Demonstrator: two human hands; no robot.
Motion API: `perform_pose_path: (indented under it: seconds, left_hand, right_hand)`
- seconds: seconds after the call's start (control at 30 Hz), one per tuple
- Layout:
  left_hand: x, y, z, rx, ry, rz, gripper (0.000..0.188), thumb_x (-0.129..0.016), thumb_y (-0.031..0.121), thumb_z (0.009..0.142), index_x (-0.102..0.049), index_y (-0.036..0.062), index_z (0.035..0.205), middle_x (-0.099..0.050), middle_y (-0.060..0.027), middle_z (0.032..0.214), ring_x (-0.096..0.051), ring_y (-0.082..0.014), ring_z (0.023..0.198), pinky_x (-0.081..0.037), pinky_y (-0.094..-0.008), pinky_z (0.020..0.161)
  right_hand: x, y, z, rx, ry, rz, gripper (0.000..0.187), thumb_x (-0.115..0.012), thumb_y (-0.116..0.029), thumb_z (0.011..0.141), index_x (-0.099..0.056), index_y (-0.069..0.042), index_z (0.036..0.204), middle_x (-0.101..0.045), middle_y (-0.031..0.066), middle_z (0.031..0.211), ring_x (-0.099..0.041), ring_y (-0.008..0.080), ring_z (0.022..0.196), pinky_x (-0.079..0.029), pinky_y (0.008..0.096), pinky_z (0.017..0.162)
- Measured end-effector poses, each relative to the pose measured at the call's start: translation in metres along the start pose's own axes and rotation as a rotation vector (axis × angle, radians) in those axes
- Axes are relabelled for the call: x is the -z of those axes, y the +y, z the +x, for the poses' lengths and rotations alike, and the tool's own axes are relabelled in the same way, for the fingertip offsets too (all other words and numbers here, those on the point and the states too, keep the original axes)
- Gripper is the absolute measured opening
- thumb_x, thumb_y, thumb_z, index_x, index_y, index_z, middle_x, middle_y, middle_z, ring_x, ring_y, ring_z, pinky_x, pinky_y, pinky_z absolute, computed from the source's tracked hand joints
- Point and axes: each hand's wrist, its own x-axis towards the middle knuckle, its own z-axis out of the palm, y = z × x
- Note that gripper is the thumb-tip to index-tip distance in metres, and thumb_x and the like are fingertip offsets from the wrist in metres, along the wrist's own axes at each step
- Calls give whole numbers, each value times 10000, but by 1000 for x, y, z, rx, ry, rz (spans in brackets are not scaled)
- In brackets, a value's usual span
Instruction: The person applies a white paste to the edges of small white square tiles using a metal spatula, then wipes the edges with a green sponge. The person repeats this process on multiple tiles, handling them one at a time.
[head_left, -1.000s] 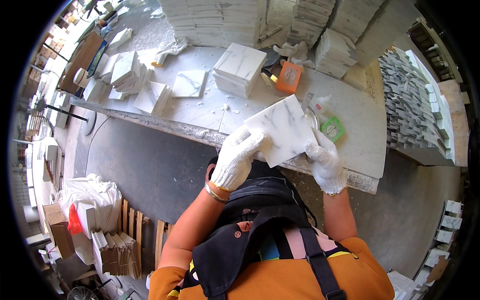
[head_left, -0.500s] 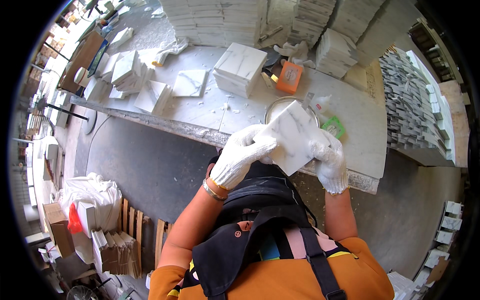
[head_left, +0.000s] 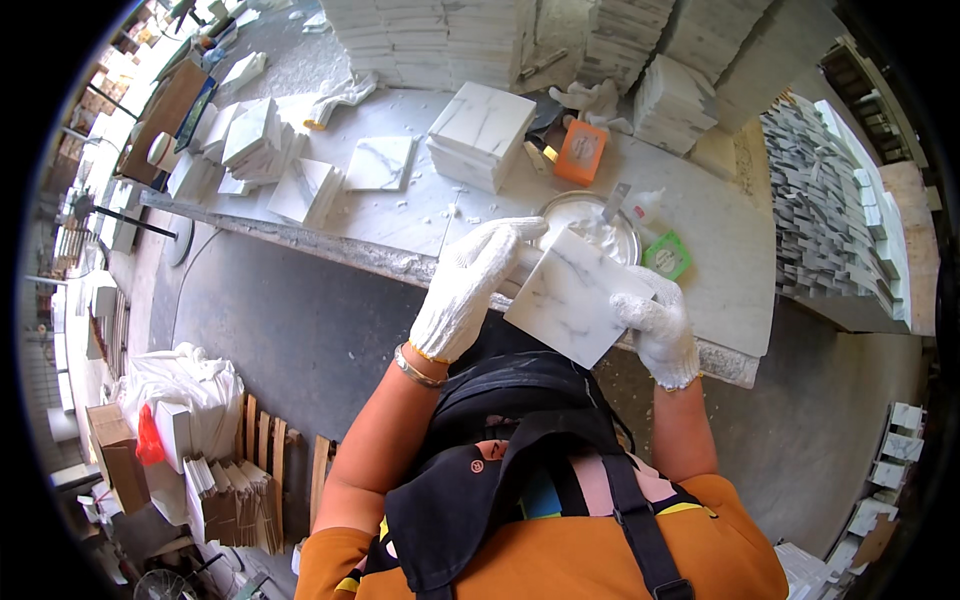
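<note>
A square white marble tile (head_left: 575, 298) with grey veins is tilted above the table's front edge. My right hand (head_left: 660, 330), in a white knitted glove, grips its right corner with the thumb on the face. At the tile's upper left edge is my gloved left hand (head_left: 470, 285), its fingers stretched out and pointing right. Whether that hand touches the tile's edge I cannot tell. Just behind the tile stands a round tub (head_left: 590, 225) of white paste, with a scraper (head_left: 616, 200) leaning in it. The tile covers the tub's near part.
On the stone-topped table (head_left: 410, 230) are a stack of tiles (head_left: 480, 135), a single flat tile (head_left: 381, 164) and more tile piles (head_left: 255, 140) at left. An orange box (head_left: 580, 153), a green box (head_left: 667, 256) and a small bottle (head_left: 645, 208) surround the tub. Tall tile stacks (head_left: 420, 45) line the back.
My left hand has come off the tile's face and straightened its fingers. The tile has moved slightly down and turned in my right hand, uncovering more of the tub.
</note>
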Motion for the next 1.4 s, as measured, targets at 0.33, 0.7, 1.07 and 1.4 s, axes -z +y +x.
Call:
perform_pose_path:
  seconds: [0.33,0.7,1.07,1.4]
  left_hand:
    - [-9,10,3,-82,225,230,463,-601,218,979,-534,-3,1381,-676,-46,942,-597,-72,789,-495,-226,711]
    - [-14,3,-1,-154,74,277,532,-655,174,931,-505,0,1411,-624,-84,1243,-554,-109,1084,-449,-245,933]
    - [-22,10,-2,-624,57,1080,585,-808,299,768,-623,74,1276,-636,-148,1239,-619,-318,1112,-487,-376,962]
    - [-21,2,-4,-478,29,872,825,-858,288,715,-491,69,1422,-588,-147,1337,-604,-243,1144,-482,-356,964]
  right_hand:
    - [-6,-3,1,-62,-46,-82,390,-711,-275,810,-676,44,1031,-607,-8,767,-529,46,654,-398,190,545]
    - [-7,-2,3,-40,-40,-89,396,-719,-289,805,-680,38,1025,-597,-8,740,-526,50,634,-401,199,534]
    - [-5,-2,7,-83,-101,-161,353,-713,-310,822,-679,2,984,-591,-13,742,-519,57,624,-392,204,530]
    - [-3,-2,7,-76,-133,-234,323,-688,-300,849,-687,-1,972,-580,-19,734,-491,55,608,-376,206,515]
